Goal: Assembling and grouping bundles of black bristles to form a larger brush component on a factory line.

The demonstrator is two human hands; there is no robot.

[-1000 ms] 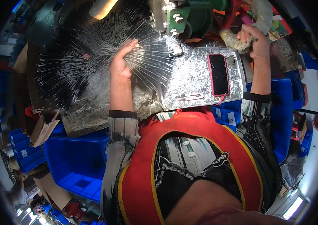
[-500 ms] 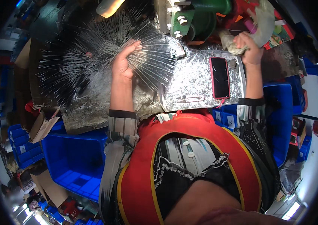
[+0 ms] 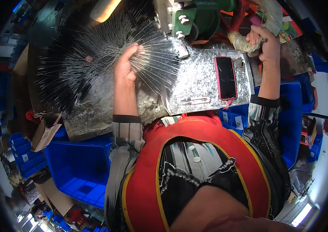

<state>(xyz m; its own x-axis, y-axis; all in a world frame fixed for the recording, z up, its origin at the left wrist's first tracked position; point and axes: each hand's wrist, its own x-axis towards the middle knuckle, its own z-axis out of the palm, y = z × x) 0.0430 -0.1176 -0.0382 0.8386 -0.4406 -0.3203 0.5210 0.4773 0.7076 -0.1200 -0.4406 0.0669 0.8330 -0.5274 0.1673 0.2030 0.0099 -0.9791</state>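
Wires (image 3: 106, 58) fan out toward eleven o'clock, some clamped between the left hand (image 3: 124, 69)'s thumb and fingers, while at two o'clock the right hand (image 3: 270, 45)'s fingers curl together around a cloth-wrapped handle (image 3: 242, 43) near a phone (image 3: 226, 79).

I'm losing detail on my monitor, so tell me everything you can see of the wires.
The wires are thin, silvery strands, metallic in look and mostly straight, too many to count. They spread in a loose, crossing heap on the person's left, tips pointing many ways. The left hand holds some, thumb uppermost; from it a flatter fan spreads right, its tips reaching the silver board. Whether they are joined anywhere, I cannot tell.
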